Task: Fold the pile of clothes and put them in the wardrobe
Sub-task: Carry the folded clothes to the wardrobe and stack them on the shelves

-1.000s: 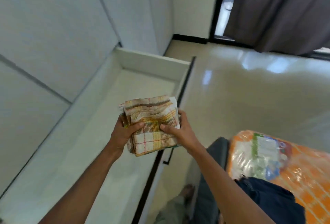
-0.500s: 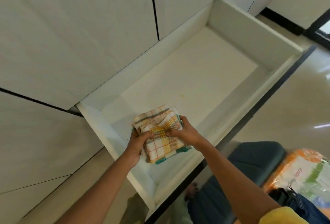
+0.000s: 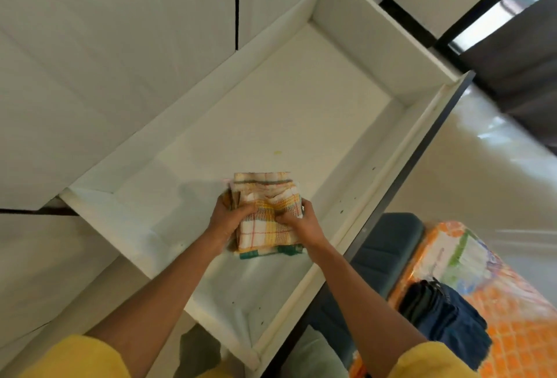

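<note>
Low inside the pulled-out white drawer (image 3: 388, 55) of the wardrobe (image 3: 120, 61), toward its near end, a stack of folded checked cloths (image 3: 265, 228) is gripped from both sides, the left hand (image 3: 226, 221) curled round its left edge and the right hand (image 3: 303, 224) round its right, thumbs pressing on top.

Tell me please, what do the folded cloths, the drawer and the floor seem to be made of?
Folded cloths: woven, cotton-like fabric, matte; the checked weave and soft creases suggest it.
Drawer: probably laminated board, smooth white; flat panels with square edges.
Floor: likely polished tile or stone, glossy; it reflects the window light.
</note>
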